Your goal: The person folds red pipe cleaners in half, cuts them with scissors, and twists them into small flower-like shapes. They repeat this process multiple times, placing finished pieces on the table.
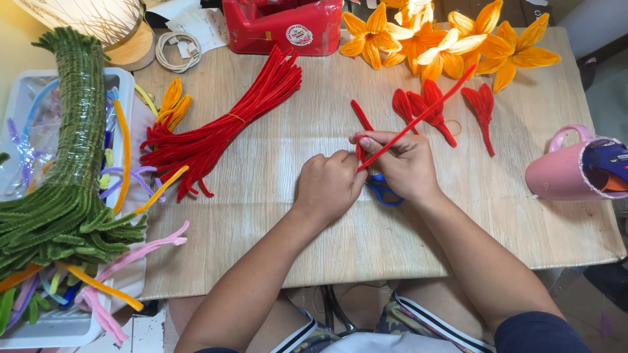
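My left hand (329, 184) and my right hand (401, 163) meet at the middle of the wooden table (366, 242). Both pinch a red pipe cleaner (422, 116); its long free end slants up to the right, and a bent shorter part (360, 117) rises above my fingers. Blue-handled scissors (383, 189) lie on the table under my right hand, mostly hidden. Three folded red pipe-cleaner petals (433, 108) lie just beyond my hands.
A bundle of red pipe cleaners (226, 127) lies to the left. Green pipe cleaners (72, 170) rest over a white tray (59, 327) of mixed colours. Yellow pipe-cleaner flowers (445, 42), a red box (284, 26) and a pink mug (566, 173) stand around.
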